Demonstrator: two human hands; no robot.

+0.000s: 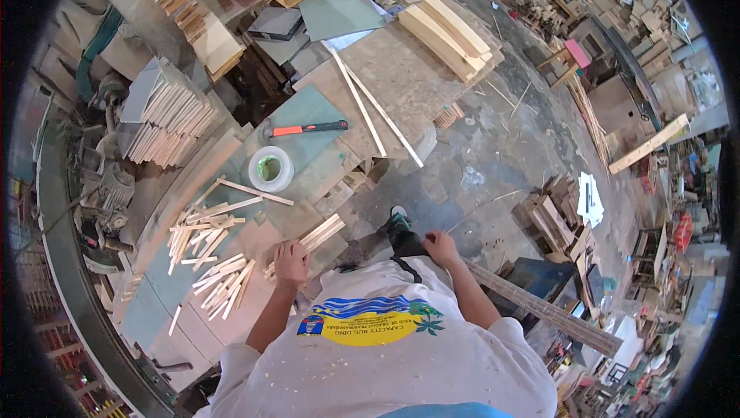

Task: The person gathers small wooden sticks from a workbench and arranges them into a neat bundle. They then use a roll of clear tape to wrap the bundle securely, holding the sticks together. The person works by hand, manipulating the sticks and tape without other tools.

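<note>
My left hand [291, 265] is closed over a small bundle of pale wooden strips [324, 231] at the near edge of the work surface. Both ends of the bundle stick out past the fingers. To its left lie two loose piles of short wooden sticks, one pile [227, 283] nearer me and another pile [202, 234] just beyond. A roll of clear tape [270, 170] rests farther back, and behind it a hammer [307, 129] with an orange and black handle. My right hand [441, 248] hangs beside my leg with fingers curled; nothing shows in it.
Two long thin strips [374, 106] cross the board past the hammer. Thick planks [447, 36] lie at the far end, and a stack of cut boards [171, 121] stands at the left. Wood scraps [555, 221] and a long beam [539, 306] are on the right.
</note>
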